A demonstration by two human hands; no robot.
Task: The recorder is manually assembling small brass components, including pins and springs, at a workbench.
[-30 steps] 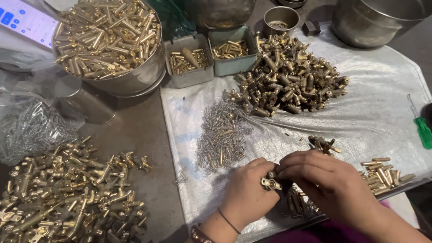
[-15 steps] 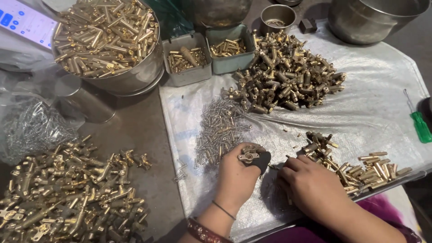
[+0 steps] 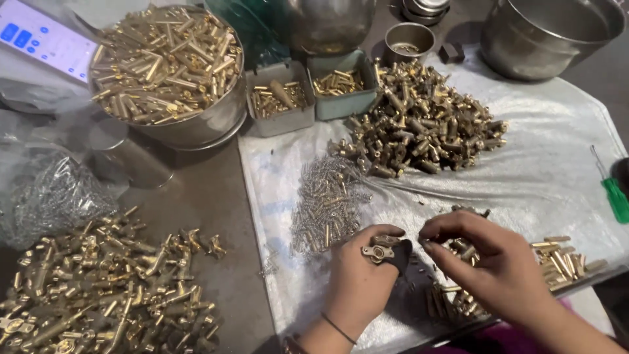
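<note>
My left hand [image 3: 359, 283] grips a small brass fitting [image 3: 378, 250] seated on a dark holder, near the front of the white plastic sheet [image 3: 550, 177]. My right hand [image 3: 488, 262] hovers just to its right, fingers curled over a scatter of short brass pieces [image 3: 458, 298]; I cannot tell whether it pinches one. A heap of small silvery screws [image 3: 325, 203] lies just behind my left hand. A bigger pile of brass parts [image 3: 422, 128] sits farther back on the sheet.
A steel bowl of brass rods [image 3: 164, 65] stands back left, two small grey trays [image 3: 308, 98] beside it. Brass fittings [image 3: 105, 288] are heaped front left. A green screwdriver [image 3: 612, 193] lies far right, an empty steel pot [image 3: 550, 33] back right, a bag of screws [image 3: 52, 196] at left.
Both hands first worked together low on the sheet. My left hand then lifted the fitting on its holder; my right hand has come back beside it.
</note>
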